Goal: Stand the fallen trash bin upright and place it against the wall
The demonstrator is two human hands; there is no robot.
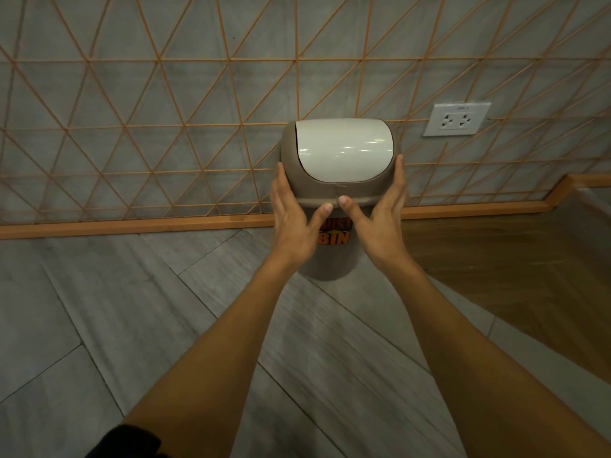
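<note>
Taupe plastic trash bin [330, 259] upright on grey tiled floor [132, 325], centre of view, at foot of wall [165, 94]. Whether back of bin touches wall or sits just off it: cannot tell from this angle. Domed top with white swing lid [344, 148], glossy, catching light reflections, closed flush. Orange and black lettering on front of body, partly hidden behind thumbs; "BIN" legible. Left hand [294, 223] flat against left side of dome, fingers straight and close together, pointing up, thumb [322, 214] angled inward onto rim at front. Right hand [383, 223] mirrored on right side, fingers straight and together, reaching up beside lid edge, thumb [350, 209] on front rim just beside other thumb. Palms pressed to bin from both sides, fingers extended rather than curled: a clasp between two flat hands. Both forearms bare, stretched forward from lower edge of view; dark sleeve [125, 441] at bottom left. Wall grey, overlaid with thin orange lattice of triangles. Orange skirting board [132, 226] along base of wall, running behind bin. White double power socket [456, 119] on wall up and to right of bin, well apart from it. Wood-toned flooring [512, 276] right of bin, meeting grey tiles on a diagonal.
</note>
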